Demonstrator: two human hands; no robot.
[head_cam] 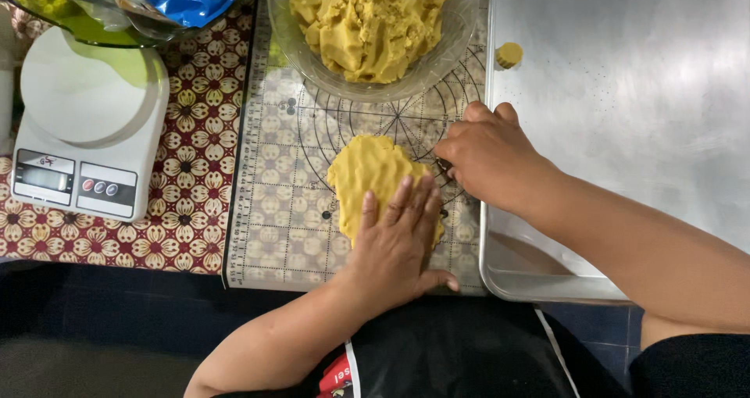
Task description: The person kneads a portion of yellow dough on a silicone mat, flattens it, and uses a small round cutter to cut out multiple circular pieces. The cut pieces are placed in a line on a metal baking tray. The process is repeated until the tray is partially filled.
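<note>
We see the left hand (pixel 397 238) laid flat, fingers together, pressing the near half of a flattened yellow dough patty (pixel 372 173); the patty lies on a clear pastry mat (pixel 273 234) marked with grid and circle lines, just below a glass bowl (pixel 457 31) of the same dough. The right hand (pixel 488 156) is curled at the patty's right edge, fingers closed on a small tool we cannot identify; beside it sits a metal baking tray (pixel 625 124) bearing one small dough piece (pixel 509 54); a white kitchen scale (pixel 86 124) stands well to the left.
</note>
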